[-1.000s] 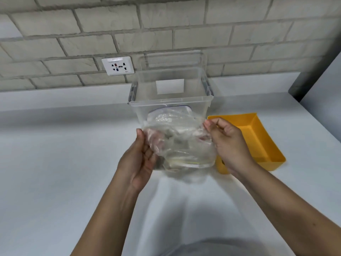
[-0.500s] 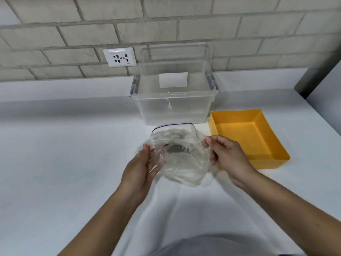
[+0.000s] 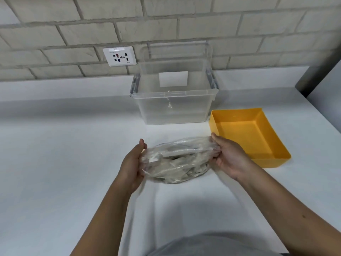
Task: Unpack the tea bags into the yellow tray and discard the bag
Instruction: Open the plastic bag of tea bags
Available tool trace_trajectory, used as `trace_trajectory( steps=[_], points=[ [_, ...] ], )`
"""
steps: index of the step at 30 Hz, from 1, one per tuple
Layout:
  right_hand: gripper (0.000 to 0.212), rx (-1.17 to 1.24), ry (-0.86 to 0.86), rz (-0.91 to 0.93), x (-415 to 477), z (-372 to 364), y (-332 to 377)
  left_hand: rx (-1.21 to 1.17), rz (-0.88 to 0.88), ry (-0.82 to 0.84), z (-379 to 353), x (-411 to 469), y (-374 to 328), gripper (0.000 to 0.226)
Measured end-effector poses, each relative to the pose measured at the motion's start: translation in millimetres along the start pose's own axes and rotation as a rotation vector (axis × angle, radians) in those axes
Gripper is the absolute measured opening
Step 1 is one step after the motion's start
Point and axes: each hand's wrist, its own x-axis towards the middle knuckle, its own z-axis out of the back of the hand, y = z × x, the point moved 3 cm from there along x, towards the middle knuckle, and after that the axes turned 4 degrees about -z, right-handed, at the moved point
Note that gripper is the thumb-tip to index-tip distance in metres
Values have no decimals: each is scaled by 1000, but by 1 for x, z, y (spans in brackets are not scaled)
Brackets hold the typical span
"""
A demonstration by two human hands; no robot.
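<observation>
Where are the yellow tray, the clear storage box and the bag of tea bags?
yellow tray [image 3: 247, 130]: head view, on its bare inner floor.
clear storage box [image 3: 173, 111]: head view, on its front wall.
bag of tea bags [image 3: 175, 163]: head view, on the middle of the clear plastic, between the two hands.

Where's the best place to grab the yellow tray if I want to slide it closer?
Probably the yellow tray's near wall, pinched over the rim from above. It stands upright with thin walls, empty inside, and that side faces the right hand, which holds the plastic bag.
</observation>
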Motion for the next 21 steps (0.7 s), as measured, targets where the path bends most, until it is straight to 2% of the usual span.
trace_trajectory(
  steps=[1, 4, 5, 7, 9, 10, 11, 13, 18, 21],
  points=[
    [21, -82, 43, 42, -2, 0, 2, 85, -65, 12, -1, -3, -4, 28],
    [48, -387, 90, 172, -6, 2, 4, 421, -263, 32, -10, -16, -12, 32],
    [47, -516, 63, 255, -6, 2, 4, 537, -335, 24, -12, -19, -15, 34],
    [30, -733, -14, 447, -3, 3, 1, 836, -500, 16, -15, -22, -18, 35],
    [14, -777, -51, 535, -1, 2, -2, 1102, -586, 37, -17, -20, -16, 26],
    [15, -761, -43, 512, 0, 1, -2, 1153, -578, 46, -18, -19, -17, 16],
    [21, -727, -31, 468, 1, -1, -1, 1148, -551, 55, -18, -16, -18, 12],
    [30, -640, -38, 384, 3, -4, 7, 1052, -514, 46, -20, -11, -26, 25],
    [40, -414, -77, 384, 8, -17, 19, 840, -620, -52, -40, -6, -52, 40],
    [30, -660, -193, 540, 13, -12, 15, 995, -638, -73, -35, -1, -42, 45]
  ],
)
